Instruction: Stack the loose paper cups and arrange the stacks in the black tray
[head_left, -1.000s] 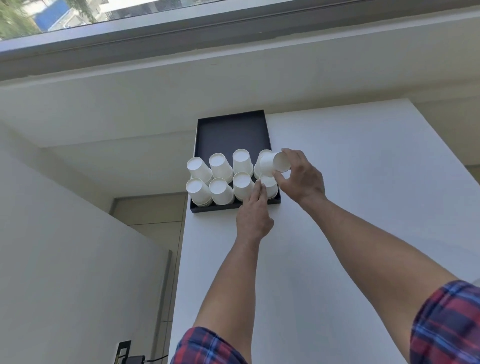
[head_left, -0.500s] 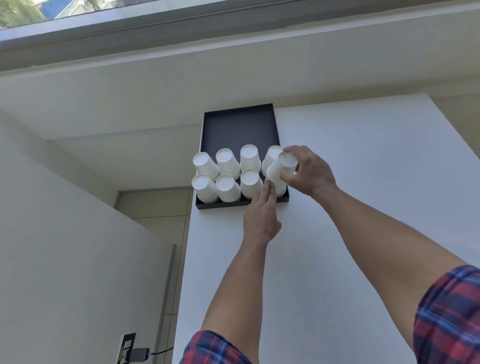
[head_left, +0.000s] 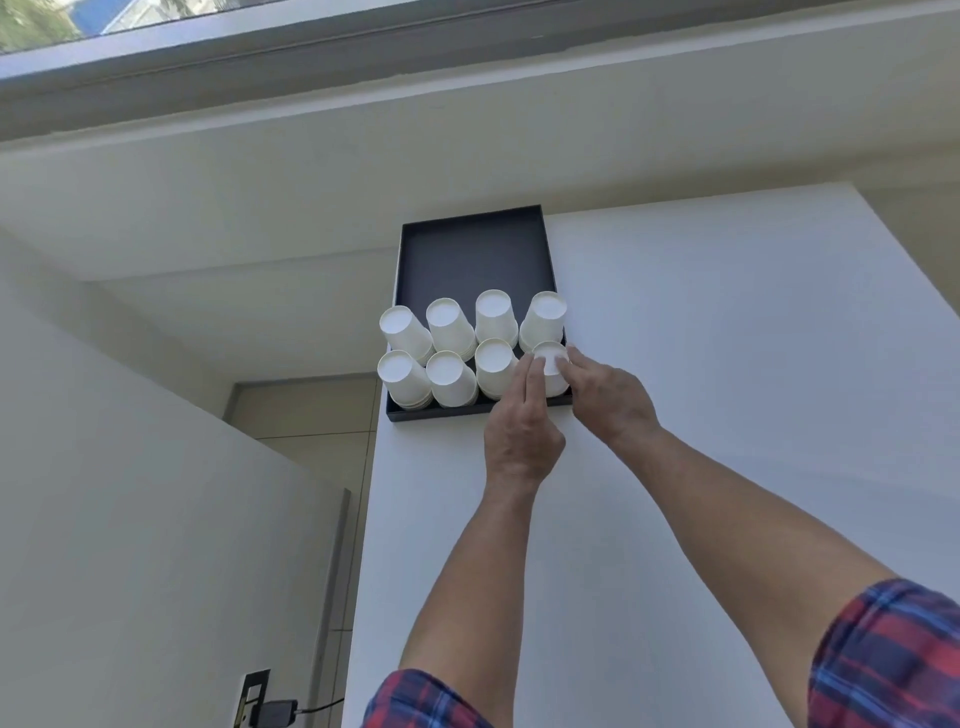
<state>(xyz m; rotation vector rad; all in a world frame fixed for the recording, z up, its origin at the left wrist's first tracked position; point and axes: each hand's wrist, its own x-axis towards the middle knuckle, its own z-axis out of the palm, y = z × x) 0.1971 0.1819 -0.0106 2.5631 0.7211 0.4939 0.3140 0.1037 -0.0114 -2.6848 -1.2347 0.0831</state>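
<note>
White paper cup stacks (head_left: 451, 353), upside down, fill the near half of the flat black rectangular tray (head_left: 470, 254), two rows of four. My right hand (head_left: 608, 397) curls round the near-right stack (head_left: 551, 366) at the tray's right edge; left hand (head_left: 521, 423) lies straight-fingered against it. Far half bare, white tabletop (head_left: 727, 338) open rightward.

white table (head_left: 727, 415) | window (head_left: 156, 21) top | wall outlet (head_left: 254, 696) with plugged charger (head_left: 274, 713)
</note>
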